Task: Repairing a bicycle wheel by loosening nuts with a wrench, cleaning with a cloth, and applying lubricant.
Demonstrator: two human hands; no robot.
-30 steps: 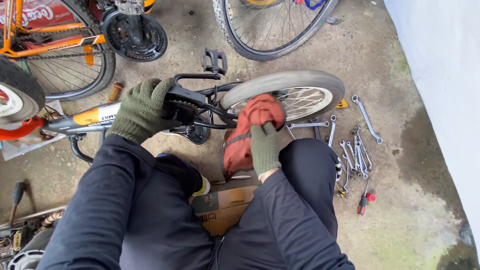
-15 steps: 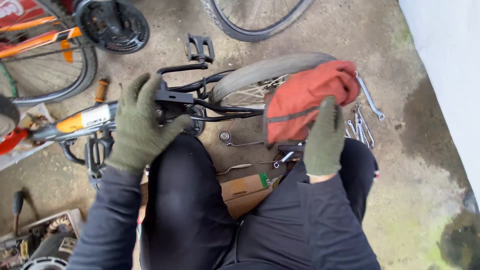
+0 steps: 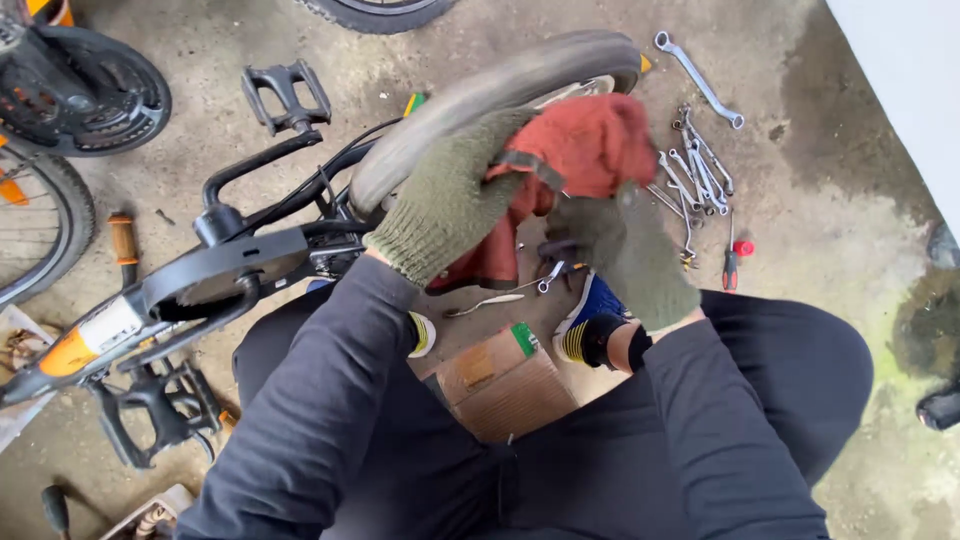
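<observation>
Both my hands wear olive knitted gloves and grip a red rag in front of me. My left hand holds the rag's left side. My right hand holds its lower right part. The rag is just above the tyre of a small bicycle wheel that lies on the ground. The bike's black frame, chain guard and pedals stretch to the left. I sit with my legs in black trousers around a cardboard box.
Several spanners and a red-handled screwdriver lie on the concrete at the right. One loose spanner rests under the rag. Another bike's wheel and chainring stand at the upper left. A white wall is at the right.
My left hand left the bike frame and came across to grip the rag. The rag rose off the wheel and both hands now hold it together.
</observation>
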